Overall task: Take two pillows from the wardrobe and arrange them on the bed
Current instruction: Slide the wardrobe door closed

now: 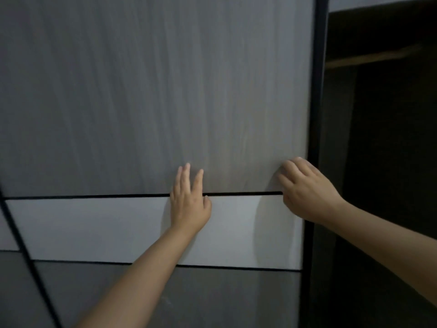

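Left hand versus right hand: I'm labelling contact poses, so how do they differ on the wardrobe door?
The left hand lies flat with fingers straight, mid-panel; the right hand has curled fingers, near the door's dark edge frame. The left hand points upward; the right hand angles leftward. Both touch the wardrobe door at the black groove.

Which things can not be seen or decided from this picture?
- Pillows: none visible in the head view; the wardrobe interior is too dark.
- Bed: outside the frame.
- Right hand fingertips: curled, contact with the door edge unclear.
- Sliding door: top and bottom cut off by the frame.
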### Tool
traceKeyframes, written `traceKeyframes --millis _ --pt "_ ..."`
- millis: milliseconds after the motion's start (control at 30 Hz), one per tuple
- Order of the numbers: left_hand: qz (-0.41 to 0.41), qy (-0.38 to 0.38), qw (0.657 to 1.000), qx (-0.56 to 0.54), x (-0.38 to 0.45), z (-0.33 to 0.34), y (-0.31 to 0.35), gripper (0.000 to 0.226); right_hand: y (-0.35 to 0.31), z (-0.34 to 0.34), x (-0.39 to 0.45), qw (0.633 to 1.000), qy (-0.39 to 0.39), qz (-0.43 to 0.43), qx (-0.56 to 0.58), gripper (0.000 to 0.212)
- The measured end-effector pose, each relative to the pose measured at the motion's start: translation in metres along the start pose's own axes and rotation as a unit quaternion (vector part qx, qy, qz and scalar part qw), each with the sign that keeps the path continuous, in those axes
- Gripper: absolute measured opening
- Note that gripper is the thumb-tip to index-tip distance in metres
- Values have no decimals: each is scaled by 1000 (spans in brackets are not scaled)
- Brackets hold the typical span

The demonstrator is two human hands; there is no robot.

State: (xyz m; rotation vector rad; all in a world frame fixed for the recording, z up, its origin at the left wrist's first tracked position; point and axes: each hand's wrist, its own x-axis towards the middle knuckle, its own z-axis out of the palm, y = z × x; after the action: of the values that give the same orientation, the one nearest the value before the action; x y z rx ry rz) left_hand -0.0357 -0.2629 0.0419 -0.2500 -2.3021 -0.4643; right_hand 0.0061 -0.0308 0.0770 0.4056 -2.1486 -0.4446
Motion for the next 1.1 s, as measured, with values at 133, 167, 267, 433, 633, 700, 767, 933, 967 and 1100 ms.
traceKeyframes --millis 133,167,267,433,633,700,767,933,967,1100 --pt "23 -13 999 20 -1 15 18 68 -5 7 -18 997 -55 26 42 62" --pt "30 -11 999 22 -1 18 22 69 -8 11 -22 996 -62 27 51 64" --pt "47 -14 999 23 -4 21 29 68 -16 19 -31 992 -98 48 70 64" --pt "42 16 999 2 6 22 33 65 -18 19 -21 983 -86 116 110 62" --pt "-63 44 997 3 -6 21 -18 66 -63 29 17 995 -29 32 93 62" --pt "-128 44 991 9 -14 17 -49 68 -86 33 26 995 -28 14 96 61" --pt "-184 49 982 9 -18 9 -78 70 -106 37 34 996 -29 12 86 62" --pt "-282 76 955 -46 2 -18 -138 89 -136 42 51 998 -55 19 32 67" --pt "-281 71 955 -61 5 -23 -150 94 -140 45 53 998 -63 21 17 63" --pt "-231 44 967 -103 6 -26 -183 105 -153 58 58 996 -73 35 -34 58"
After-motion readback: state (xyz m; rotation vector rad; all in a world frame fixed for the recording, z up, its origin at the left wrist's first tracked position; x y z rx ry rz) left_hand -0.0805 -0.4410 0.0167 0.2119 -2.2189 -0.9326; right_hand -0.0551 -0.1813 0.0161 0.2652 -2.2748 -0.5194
